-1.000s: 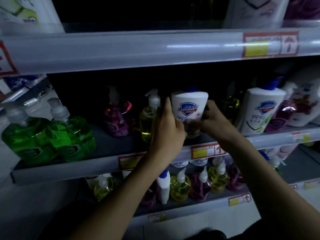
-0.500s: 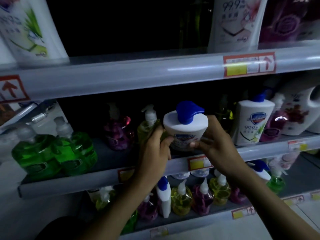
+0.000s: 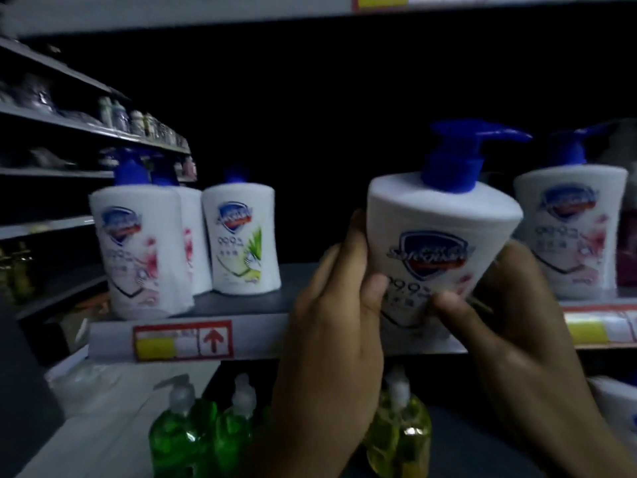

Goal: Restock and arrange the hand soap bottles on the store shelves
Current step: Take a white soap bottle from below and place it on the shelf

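Note:
A white Safeguard hand soap bottle (image 3: 437, 232) with a blue pump is held in front of the shelf edge (image 3: 262, 336), tilted slightly. My left hand (image 3: 334, 315) grips its left side, thumb across the label. My right hand (image 3: 510, 315) grips its right side and lower front. Several matching white bottles stand on the shelf: a pink-label one (image 3: 141, 257) at the left, a green-label one (image 3: 241, 236) beside it, and another pink-label one (image 3: 572, 232) at the right.
The shelf floor between the green-label bottle and my hands is bare. Green clear pump bottles (image 3: 186, 432) and a yellow one (image 3: 400, 432) stand on the shelf below. Another aisle's shelves (image 3: 69, 125) run off at the far left. A price tag (image 3: 182, 341) marks the shelf edge.
Both hands have lifted the white bottle from the lower shelf with coloured bottles up to a higher shelf of white Safeguard bottles. The view has risen with it.

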